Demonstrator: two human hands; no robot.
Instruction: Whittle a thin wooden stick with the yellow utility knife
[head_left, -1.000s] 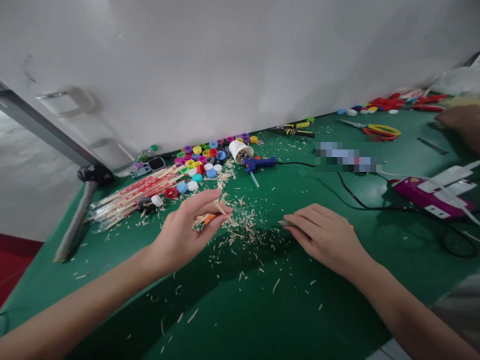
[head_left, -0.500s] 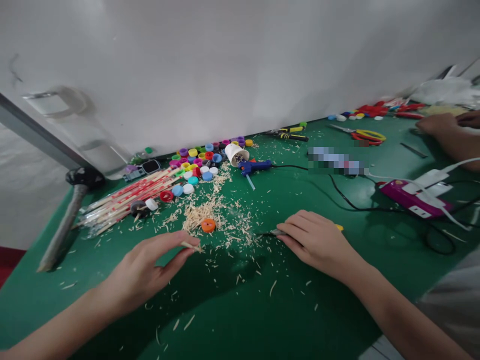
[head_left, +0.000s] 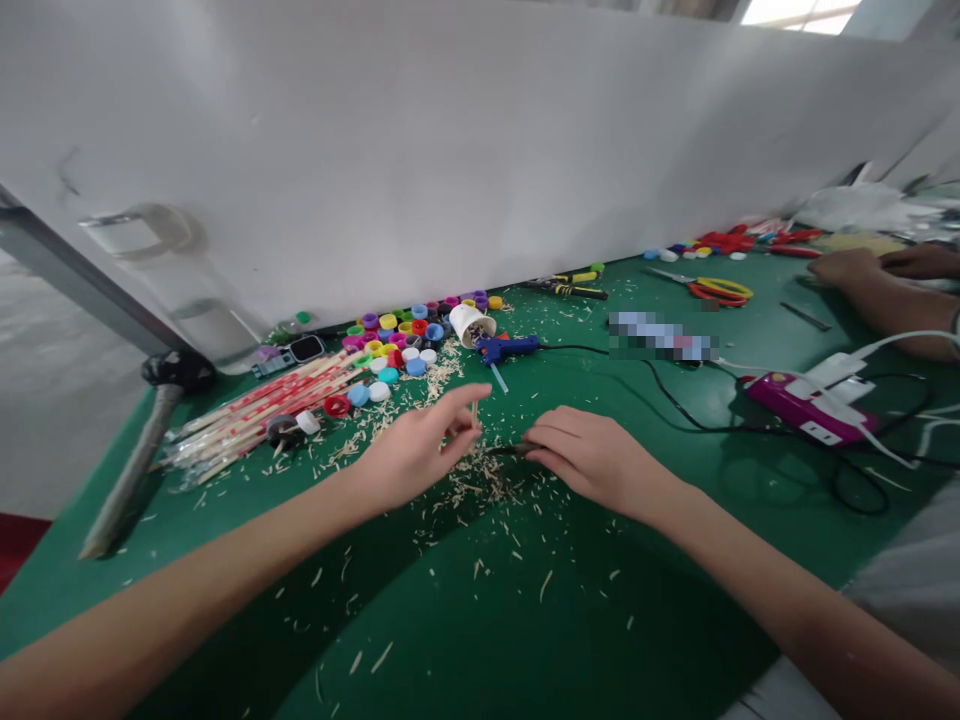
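A person's two hands meet at the centre of the frame over a green tabletop (head_left: 600,640) littered with pale wood shavings (head_left: 487,482). The left hand (head_left: 420,455) is closed in a pinch, thumb and forefinger clamped on a short wooden stick (head_left: 474,411) that stands nearly upright, its long axis running top to bottom of the frame with the upper end showing above the fingertips. Just right of it, the right hand (head_left: 592,455) is folded over a slim dark tool (head_left: 508,449). The tool lies almost level, its long axis left to right, its tip pointing left toward the stick; whether the two touch cannot be told. Behind the hands, toward the white wall, lie a scatter of coloured bottle caps (head_left: 405,338), a tipped white paper cup (head_left: 471,322) and a blue glue gun (head_left: 507,347). A bundle of wrapped chopsticks (head_left: 262,405) lies at centre left and a purple power strip (head_left: 799,405) at right. A co-worker's hand (head_left: 846,267) rests at the upper right.
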